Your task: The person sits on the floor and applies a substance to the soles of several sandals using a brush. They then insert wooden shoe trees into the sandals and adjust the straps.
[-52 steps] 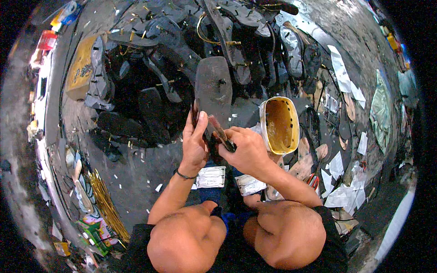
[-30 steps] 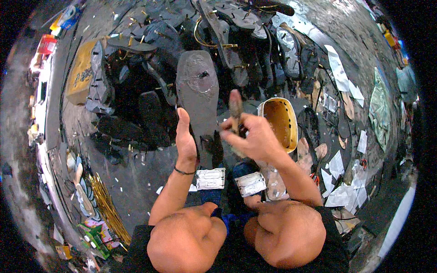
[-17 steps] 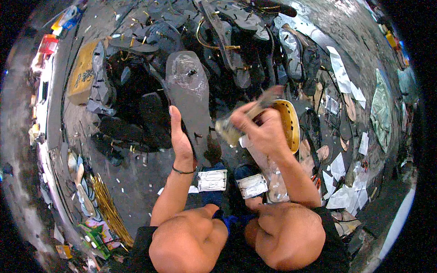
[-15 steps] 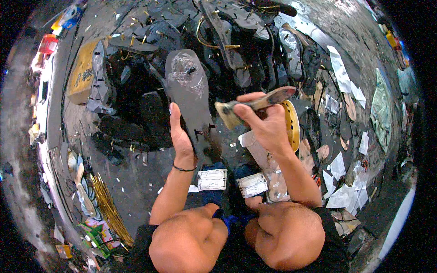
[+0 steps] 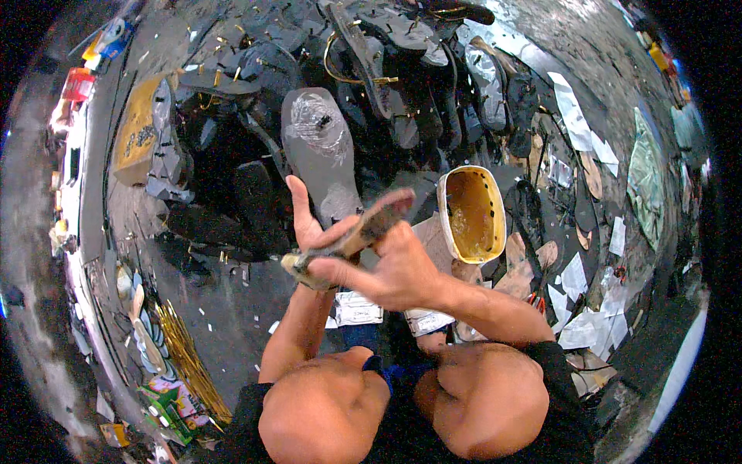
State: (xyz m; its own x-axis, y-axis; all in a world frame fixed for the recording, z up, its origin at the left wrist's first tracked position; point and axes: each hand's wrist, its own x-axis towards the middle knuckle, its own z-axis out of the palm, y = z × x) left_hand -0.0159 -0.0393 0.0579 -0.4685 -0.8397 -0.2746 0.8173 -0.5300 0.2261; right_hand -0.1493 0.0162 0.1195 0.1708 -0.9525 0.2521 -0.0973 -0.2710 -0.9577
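Observation:
A grey shoe sole (image 5: 321,166), with a whitish smeared patch at its far end, stands tilted in front of me. My left hand (image 5: 303,218) grips its near left edge, thumb up along the side; the other fingers are hidden behind. Wrapped round the handle of a flat brush (image 5: 377,223) is my right hand (image 5: 398,267), which crosses in front of the left wrist. The bristle end is low at the left, over that wrist and the sole's near end; the bristles show only partly.
Right of my hands stands a yellow tub (image 5: 502,220) with a pale rim and wet residue inside. Many dark sandals and soles (image 5: 402,100) pile up beyond. A yellow box (image 5: 137,139) sits at left, sticks (image 5: 185,352) nearer, paper scraps (image 5: 576,282) at right.
My right hand has swung left and nearer with the brush, from beside the tub to across the left wrist. The tub's inside now shows. The sole has barely shifted.

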